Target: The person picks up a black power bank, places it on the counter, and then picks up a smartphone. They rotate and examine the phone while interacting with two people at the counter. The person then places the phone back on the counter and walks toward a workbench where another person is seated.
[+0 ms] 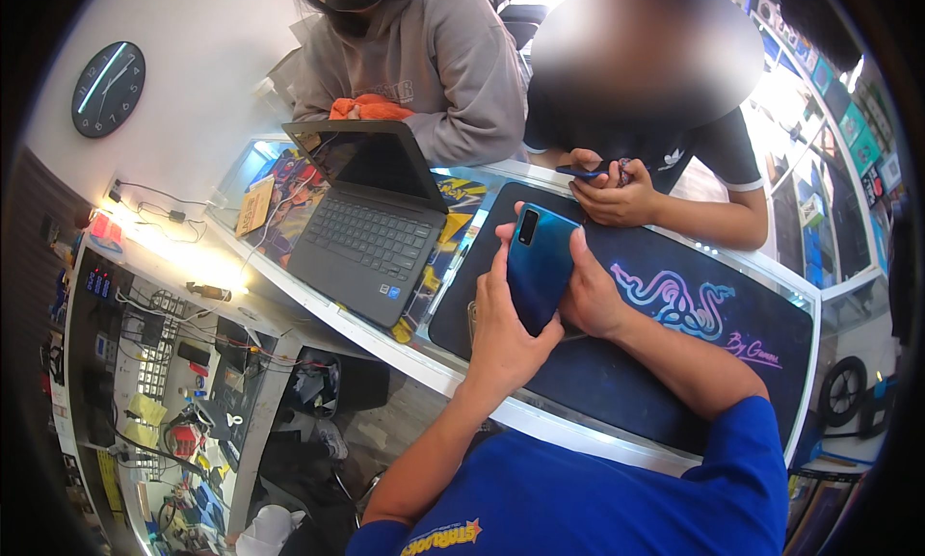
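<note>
A blue smartphone (pixel 541 267) is held over the dark desk mat (pixel 617 363), its glossy back and dark camera strip facing up. My left hand (pixel 503 330) grips it along the left and lower edges, thumb at the bottom corner. Along the right edge, my right hand (pixel 590 291) closes on it too, thumb near the upper corner. The screen side is hidden. Behind my left fingers, part of another small object (pixel 473 317) shows on the mat's left edge; I cannot tell what it is.
An open laptop (pixel 361 238) stands left of the mat on the glass counter. Across it, one person in a grey hoodie (pixel 453 65) leans on the counter; another holds a dark phone (pixel 583 172). A cluttered workbench (pixel 183 383) with tools and cables lies lower left. A clock (pixel 108 89) hangs on the wall.
</note>
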Available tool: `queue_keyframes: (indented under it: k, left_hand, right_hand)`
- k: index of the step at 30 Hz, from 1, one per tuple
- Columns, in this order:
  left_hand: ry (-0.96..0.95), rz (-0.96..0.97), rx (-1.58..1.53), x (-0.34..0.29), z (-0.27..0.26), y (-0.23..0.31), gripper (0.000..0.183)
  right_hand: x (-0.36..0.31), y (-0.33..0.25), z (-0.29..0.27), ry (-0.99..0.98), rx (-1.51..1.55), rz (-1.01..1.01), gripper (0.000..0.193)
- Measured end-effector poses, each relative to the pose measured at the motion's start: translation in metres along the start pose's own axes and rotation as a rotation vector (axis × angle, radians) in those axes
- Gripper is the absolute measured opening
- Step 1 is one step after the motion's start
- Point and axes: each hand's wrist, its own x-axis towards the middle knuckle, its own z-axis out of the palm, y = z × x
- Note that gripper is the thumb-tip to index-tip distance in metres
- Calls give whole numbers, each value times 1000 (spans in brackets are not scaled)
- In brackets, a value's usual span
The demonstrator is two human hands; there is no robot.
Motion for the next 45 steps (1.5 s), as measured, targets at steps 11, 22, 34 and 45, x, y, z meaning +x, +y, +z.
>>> queue_keyframes:
  k: [11, 22, 34, 45]
  left_hand:
    - [-220, -112, -1743, -30, -88, -43, 90]
    - [-33, -61, -1679, -53, -126, -71, 80]
    - [-486, -57, -1770, -34, -71, -69, 107]
    - [-364, -235, -1618, -25, -47, -49, 107]
  right_hand:
    - [4, 21, -17, 33, -226, 166, 79]
    - [-2, 22, -7, -16, -557, 151, 66]
    - [-7, 11, 27, -64, -537, 192, 31]
    - [-7, 10, 17, -107, -832, -266, 12]
